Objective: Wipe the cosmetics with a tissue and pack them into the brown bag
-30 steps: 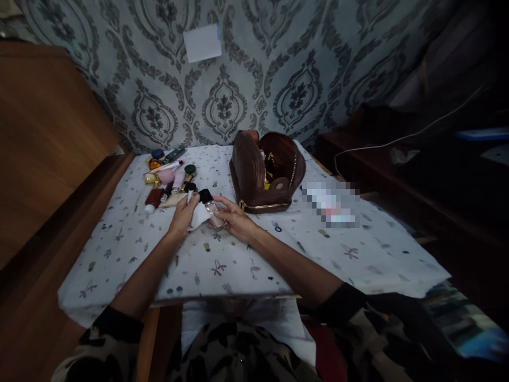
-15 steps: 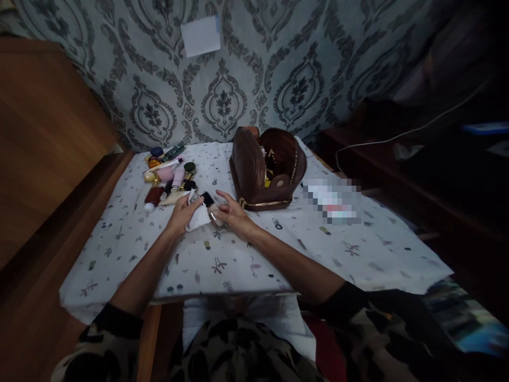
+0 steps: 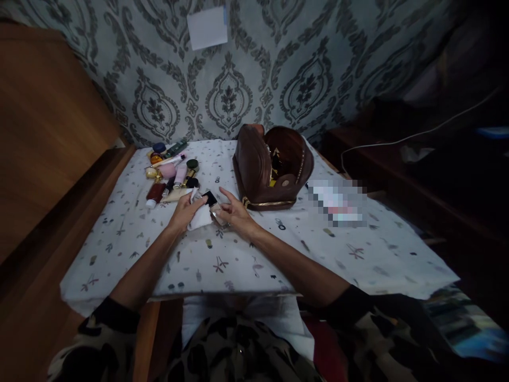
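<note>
My right hand is closed around the clear body of a small cosmetic bottle with a black cap; its index finger points away. The bottle is tilted, cap towards the left. In my left hand is a white cloth, and the thumb of that hand lies against the cap. Both hands are held over the front middle of the table. Just beyond the right one stands a brown cosmetic bag, unzipped, with a few small items inside that I cannot make out.
Several cosmetics lie at the back left, among them a red-brown bottle with a white cap, a pink tube and a dark green jar. A blurred-out object lies right of the bag. Patterned cloth covers the table.
My view has shifted slightly, so everything on the table sits a little further right. Both hands keep their hold on the bottle and the cloth, with little movement.
</note>
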Demonstrator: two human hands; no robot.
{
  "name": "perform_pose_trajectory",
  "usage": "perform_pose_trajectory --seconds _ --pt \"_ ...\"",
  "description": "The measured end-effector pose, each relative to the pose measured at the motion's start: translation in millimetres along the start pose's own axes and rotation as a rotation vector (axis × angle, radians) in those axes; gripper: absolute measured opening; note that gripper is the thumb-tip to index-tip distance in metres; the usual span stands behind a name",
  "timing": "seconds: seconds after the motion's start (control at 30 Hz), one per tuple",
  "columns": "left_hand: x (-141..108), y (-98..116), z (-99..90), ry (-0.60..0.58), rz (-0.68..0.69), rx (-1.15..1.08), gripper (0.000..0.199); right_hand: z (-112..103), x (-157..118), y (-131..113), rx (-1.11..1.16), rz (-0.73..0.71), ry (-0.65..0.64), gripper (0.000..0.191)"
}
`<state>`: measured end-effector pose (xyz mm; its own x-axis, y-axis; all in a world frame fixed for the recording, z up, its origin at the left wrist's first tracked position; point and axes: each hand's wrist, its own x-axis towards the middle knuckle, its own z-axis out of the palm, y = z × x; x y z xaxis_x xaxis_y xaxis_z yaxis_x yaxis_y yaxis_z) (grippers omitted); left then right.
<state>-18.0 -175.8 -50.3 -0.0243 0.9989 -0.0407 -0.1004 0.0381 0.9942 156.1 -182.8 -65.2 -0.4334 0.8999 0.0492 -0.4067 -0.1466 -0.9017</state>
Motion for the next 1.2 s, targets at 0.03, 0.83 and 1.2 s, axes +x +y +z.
perform_pose_trajectory --seconds 0.03,0.83,1.2 --pt "-0.5 1.1 1.5 0.014 0.009 -0.007 0.046 0.4 0.3 -0.7 -0.001 -0.006 0.008 0.096" --pt "-4.1 18.9 -12.7 -0.353 0.111 0.447 0.043 -10.3 8.9 4.0 -0.198 -0.175 0.12 0.066" --pt "-5.3 -1.2 3.3 -0.093 -0.18 -0.135 0.048 1.6 5.7 1.7 0.078 0.049 0.107 0.061"
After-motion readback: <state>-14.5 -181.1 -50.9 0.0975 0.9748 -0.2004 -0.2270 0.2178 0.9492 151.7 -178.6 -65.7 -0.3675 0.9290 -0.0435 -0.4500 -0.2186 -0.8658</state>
